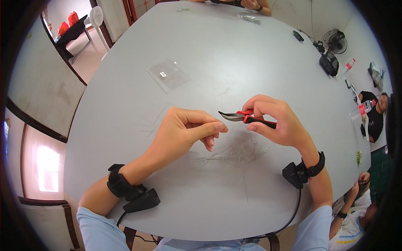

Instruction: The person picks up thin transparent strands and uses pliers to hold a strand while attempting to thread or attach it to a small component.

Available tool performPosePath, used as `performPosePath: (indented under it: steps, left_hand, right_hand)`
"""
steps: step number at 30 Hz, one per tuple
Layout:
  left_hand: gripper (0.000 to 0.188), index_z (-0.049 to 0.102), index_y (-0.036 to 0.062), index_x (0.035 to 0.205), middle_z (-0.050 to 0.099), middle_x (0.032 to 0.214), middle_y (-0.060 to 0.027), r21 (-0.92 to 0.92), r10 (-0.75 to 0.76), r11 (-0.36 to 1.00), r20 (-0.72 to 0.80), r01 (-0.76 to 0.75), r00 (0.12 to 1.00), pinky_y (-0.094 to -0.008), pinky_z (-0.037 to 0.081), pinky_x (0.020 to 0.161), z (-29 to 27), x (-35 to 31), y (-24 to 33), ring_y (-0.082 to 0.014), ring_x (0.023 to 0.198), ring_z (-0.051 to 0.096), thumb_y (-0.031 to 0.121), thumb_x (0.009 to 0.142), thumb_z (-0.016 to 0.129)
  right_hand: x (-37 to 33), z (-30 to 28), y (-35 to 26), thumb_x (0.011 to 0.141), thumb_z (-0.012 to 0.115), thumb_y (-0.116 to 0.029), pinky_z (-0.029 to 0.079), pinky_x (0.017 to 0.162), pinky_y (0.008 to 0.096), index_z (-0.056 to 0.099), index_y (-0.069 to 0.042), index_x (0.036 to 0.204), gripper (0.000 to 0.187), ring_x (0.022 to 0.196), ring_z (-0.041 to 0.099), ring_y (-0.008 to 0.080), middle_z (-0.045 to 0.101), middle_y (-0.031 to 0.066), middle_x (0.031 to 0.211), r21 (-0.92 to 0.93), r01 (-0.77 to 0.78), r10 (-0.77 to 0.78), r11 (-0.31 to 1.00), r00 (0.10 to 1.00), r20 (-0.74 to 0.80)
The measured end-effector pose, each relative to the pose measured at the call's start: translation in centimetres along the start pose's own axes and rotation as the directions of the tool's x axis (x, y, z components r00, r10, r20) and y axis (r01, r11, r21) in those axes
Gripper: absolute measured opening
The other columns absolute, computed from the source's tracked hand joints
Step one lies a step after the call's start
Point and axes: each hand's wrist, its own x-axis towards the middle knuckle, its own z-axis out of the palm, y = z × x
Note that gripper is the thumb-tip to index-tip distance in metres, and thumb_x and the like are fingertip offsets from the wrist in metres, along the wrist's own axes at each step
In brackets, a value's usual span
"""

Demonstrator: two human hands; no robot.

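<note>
My right hand point(274, 117) is closed round the red and black handles of bent-nose pliers point(234, 116). The jaws point left and sit just above the fingertips of my left hand. Thumb and forefinger of my left hand point(188, 129) are pinched together; whatever lies between them is too fine to make out. Below both hands, a loose heap of thin, shiny wire-like pieces point(228, 157) is scattered on the grey table point(125, 104). A few more fine strands point(153, 131) lie left of my left wrist.
A see-through plastic bag point(167, 75) lies flat beyond my hands. Another person's hands point(251, 4) show at the far edge, near a small plastic packet point(250, 18). Along the right stand a black case point(329, 63), a bottle point(363, 109) and a small fan point(337, 42). More people sit there.
</note>
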Motion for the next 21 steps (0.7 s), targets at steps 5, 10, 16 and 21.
performPosePath:
  steps: [5, 10, 16, 21]
  left_hand:
    - [0.016, 0.068, -0.0049, 0.083, 0.061, 0.072, -0.0070, 0.001, -0.035, 0.999, 0.020, 0.035, 0.999, -0.0241, 0.050, 0.055, 0.0, -0.1, 0.1, -0.0102, 0.059, 0.057, 0.008, 0.084, 0.060]
    - [0.016, 0.069, -0.0050, 0.083, 0.061, 0.073, -0.0076, 0.026, -0.056, 0.998, 0.027, 0.055, 0.998, -0.0240, 0.049, 0.055, 0.2, 0.0, 0.1, -0.0108, 0.059, 0.057, 0.008, 0.084, 0.060]
    - [0.018, 0.069, -0.0047, 0.082, 0.061, 0.076, -0.0079, -0.007, -0.043, 0.999, -0.047, 0.042, 0.998, -0.0251, 0.048, 0.058, 0.2, 0.0, 0.0, -0.0115, 0.060, 0.056, 0.011, 0.084, 0.060]
    - [0.019, 0.069, -0.0049, 0.081, 0.060, 0.076, -0.0079, 0.020, -0.030, 0.999, -0.080, 0.031, 0.996, -0.0260, 0.048, 0.060, 0.3, 0.1, -0.4, -0.0128, 0.062, 0.056, 0.012, 0.083, 0.060]
  right_hand:
    - [-0.3, 0.4, 0.3, 0.076, 0.071, -0.009, 0.034, 0.049, 0.0276, 0.040, -0.002, 0.061, 0.035, 0.057, 0.046, 0.0184, 0.051, 0.0082, 0.065, -0.010, 0.016, -0.017, 1.000, 1.000, -0.005]
    - [-0.8, 0.7, 0.5, 0.076, 0.070, -0.010, 0.026, 0.045, 0.0284, 0.043, -0.001, 0.060, 0.033, 0.050, 0.032, 0.0170, 0.040, 0.0055, 0.056, -0.036, -0.006, 0.005, 0.999, 0.999, -0.042]
    - [-1.0, 0.7, 0.4, 0.078, 0.069, -0.011, 0.023, 0.044, 0.0271, 0.049, -0.001, 0.062, 0.028, 0.048, 0.028, 0.0122, 0.036, 0.0023, 0.052, 0.026, -0.126, 0.128, 0.992, 0.984, -0.125]
    - [-1.2, 1.0, 0.6, 0.079, 0.068, -0.012, 0.023, 0.044, 0.0258, 0.053, -0.001, 0.064, 0.024, 0.048, 0.028, 0.0087, 0.035, 0.0003, 0.051, 0.045, -0.200, 0.204, 0.979, 0.970, -0.130]
